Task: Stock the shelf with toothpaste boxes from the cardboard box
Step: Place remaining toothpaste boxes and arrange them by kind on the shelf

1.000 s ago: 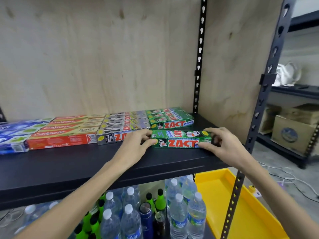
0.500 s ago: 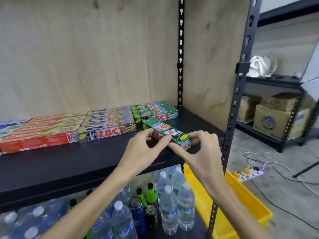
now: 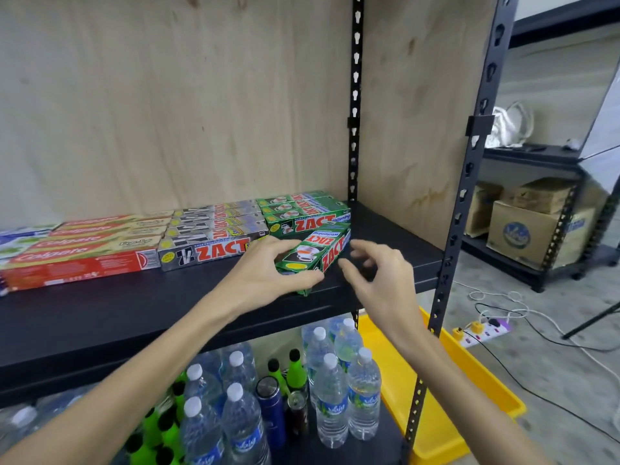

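Note:
A green Zact toothpaste box (image 3: 313,251) lies turned front-to-back on the black shelf (image 3: 134,307), its far end against the stack of green Zact boxes (image 3: 303,213). My left hand (image 3: 268,273) grips its near end, thumb under and fingers over. My right hand (image 3: 375,273) hovers just right of the box with curled, spread fingers that hold nothing. Grey Zact boxes (image 3: 214,236) and red Colgate boxes (image 3: 87,250) fill the row to the left. The cardboard source box is out of view.
Plywood panels close the back and right side of the shelf bay. A black upright post (image 3: 459,209) stands at the right front. Water bottles (image 3: 335,380) and green bottles fill the shelf below. A yellow tray (image 3: 469,380) sits on the floor, with a power strip (image 3: 483,330) and cables beyond.
The green box has swung from lying crosswise to pointing toward the back of the shelf. My right hand has let go of it and moved off to the right.

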`<state>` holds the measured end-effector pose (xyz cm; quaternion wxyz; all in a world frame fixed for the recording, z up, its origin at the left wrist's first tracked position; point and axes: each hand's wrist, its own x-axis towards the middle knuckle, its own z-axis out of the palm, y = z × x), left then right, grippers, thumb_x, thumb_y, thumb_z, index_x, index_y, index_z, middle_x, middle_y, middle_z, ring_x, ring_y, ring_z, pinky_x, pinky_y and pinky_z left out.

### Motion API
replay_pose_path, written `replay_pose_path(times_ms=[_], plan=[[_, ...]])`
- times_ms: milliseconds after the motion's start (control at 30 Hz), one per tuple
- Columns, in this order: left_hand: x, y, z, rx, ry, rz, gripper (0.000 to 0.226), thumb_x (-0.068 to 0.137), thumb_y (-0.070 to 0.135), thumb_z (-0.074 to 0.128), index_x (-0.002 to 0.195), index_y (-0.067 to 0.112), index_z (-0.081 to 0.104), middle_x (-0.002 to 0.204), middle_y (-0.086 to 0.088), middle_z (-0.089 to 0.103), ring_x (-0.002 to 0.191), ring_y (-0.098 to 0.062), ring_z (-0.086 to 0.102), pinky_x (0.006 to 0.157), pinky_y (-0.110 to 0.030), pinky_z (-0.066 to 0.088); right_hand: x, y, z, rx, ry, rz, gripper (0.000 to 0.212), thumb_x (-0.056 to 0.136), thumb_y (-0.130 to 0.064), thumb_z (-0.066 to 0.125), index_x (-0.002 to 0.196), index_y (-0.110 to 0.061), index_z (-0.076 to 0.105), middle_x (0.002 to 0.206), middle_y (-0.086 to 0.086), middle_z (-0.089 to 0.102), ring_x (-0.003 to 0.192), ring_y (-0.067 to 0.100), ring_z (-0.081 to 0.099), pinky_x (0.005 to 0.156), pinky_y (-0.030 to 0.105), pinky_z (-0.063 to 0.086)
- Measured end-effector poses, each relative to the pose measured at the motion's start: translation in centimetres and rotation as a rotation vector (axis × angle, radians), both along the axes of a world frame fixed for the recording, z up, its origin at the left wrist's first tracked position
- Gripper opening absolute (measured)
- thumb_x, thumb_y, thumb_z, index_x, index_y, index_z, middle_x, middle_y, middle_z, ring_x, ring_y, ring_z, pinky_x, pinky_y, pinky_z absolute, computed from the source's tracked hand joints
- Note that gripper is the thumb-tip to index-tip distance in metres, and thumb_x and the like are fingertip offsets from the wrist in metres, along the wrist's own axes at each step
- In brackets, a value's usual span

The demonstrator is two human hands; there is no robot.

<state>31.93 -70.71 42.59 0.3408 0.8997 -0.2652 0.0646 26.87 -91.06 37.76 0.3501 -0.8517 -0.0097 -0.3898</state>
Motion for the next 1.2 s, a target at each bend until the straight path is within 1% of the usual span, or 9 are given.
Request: replay_pose_path(times_ms=[167, 233, 300, 500, 700, 800, 933, 1100, 1200], plan=[[2.1, 1.1, 0.2, 0.135, -0.104, 0.038, 0.071, 0.076, 0.071, 0.068, 0.139, 0.042, 0.055, 0.133, 0.005, 0.051, 0.13, -0.016, 0.041, 0.11, -0.042, 0.039, 3.7, -2.7, 1.4, -0.059, 0.216, -0.029, 0.084, 0.086, -0.052, 0.074, 0.154, -0.014, 0.042, 0.14, 0.008, 0.059, 0.125, 0.03, 0.048, 0.103, 0.04, 0.043], [2.8, 0.9, 0.3, 0.24, -0.15, 0.047, 0.063, 0.086, 0.06, 0.065, 0.145, 0.044, 0.047, 0.138, 0.005, 0.044, 0.135, -0.018, 0.032, 0.11, -0.039, 0.029, 4.9, -3.6, 2.0, -0.05, 0.282, -0.019, 0.094, 0.084, -0.059, 0.072, 0.157, -0.014, 0.036, 0.145, 0.01, 0.056, 0.13, 0.032, 0.046, 0.107, 0.049, 0.043], [3.7, 0.5, 0.6, 0.339, -0.23, 0.058, 0.061, 0.093, 0.055, 0.059, 0.15, 0.042, 0.041, 0.145, 0.009, 0.041, 0.137, -0.016, 0.026, 0.111, -0.039, 0.021, 6.1, -4.5, 2.5, -0.037, 0.34, -0.005, 0.098, 0.081, -0.062, 0.073, 0.157, -0.014, 0.035, 0.146, 0.011, 0.056, 0.132, 0.033, 0.047, 0.107, 0.05, 0.045], [6.7, 0.0, -0.6, 0.383, -0.466, 0.259, 0.071, 0.088, 0.073, 0.05, 0.146, 0.032, 0.05, 0.142, 0.008, 0.049, 0.134, -0.016, 0.031, 0.108, -0.037, 0.021, 8.5, -6.2, 3.2, -0.012, 0.3, 0.023, 0.074, 0.08, -0.042, 0.084, 0.142, -0.011, 0.058, 0.127, 0.013, 0.068, 0.105, 0.019, 0.06, 0.091, 0.03, 0.049], [8.2, -0.3, -0.9, 0.373, -0.514, 0.391, 0.092, 0.069, 0.093, 0.04, 0.128, 0.027, 0.064, 0.132, 0.007, 0.056, 0.128, -0.018, 0.041, 0.104, -0.037, 0.015, 10.9, -7.0, 3.6, -0.054, 0.315, 0.021, 0.067, 0.08, -0.04, 0.085, 0.137, -0.013, 0.061, 0.107, 0.009, 0.066, 0.095, 0.019, 0.058, 0.083, 0.03, 0.047], [8.3, -0.6, -1.0, 0.371, -0.521, 0.351, 0.091, 0.066, 0.092, 0.041, 0.122, 0.026, 0.068, 0.127, 0.008, 0.06, 0.125, -0.017, 0.044, 0.103, -0.036, 0.024, 11.2, -7.6, 3.5, -0.044, 0.296, 0.025, 0.062, 0.079, -0.039, 0.085, 0.133, -0.015, 0.064, 0.099, 0.007, 0.065, 0.092, 0.021, 0.061, 0.08, 0.029, 0.046], [8.6, -0.1, -1.1, 0.223, -0.391, 0.256, 0.087, 0.063, 0.09, 0.05, 0.123, 0.029, 0.064, 0.128, 0.009, 0.06, 0.122, -0.014, 0.049, 0.103, -0.035, 0.038, 10.8, -7.8, 2.8, -0.07, 0.261, 0.003, 0.057, 0.081, -0.037, 0.084, 0.13, -0.014, 0.065, 0.096, 0.006, 0.065, 0.09, 0.023, 0.061, 0.079, 0.033, 0.049], [8.7, 2.5, -0.7, 0.182, -0.296, 0.046, 0.076, 0.072, 0.069, 0.07, 0.135, 0.027, 0.059, 0.14, 0.013, 0.051, 0.126, 0.002, 0.037, 0.105, -0.021, 0.029, 10.7, -8.0, 2.3, -0.108, 0.263, -0.028, 0.059, 0.083, -0.042, 0.081, 0.133, -0.018, 0.062, 0.104, 0.01, 0.065, 0.1, 0.028, 0.059, 0.088, 0.044, 0.054], [9.1, 4.1, -0.6, 0.2, -0.296, -0.014, 0.072, 0.077, 0.065, 0.068, 0.138, 0.029, 0.057, 0.147, 0.012, 0.051, 0.133, 0.004, 0.037, 0.111, -0.016, 0.027, 10.8, -7.8, 2.3, -0.095, 0.27, -0.029, 0.058, 0.083, -0.041, 0.081, 0.132, -0.017, 0.062, 0.107, 0.012, 0.064, 0.101, 0.028, 0.058, 0.089, 0.044, 0.053]])
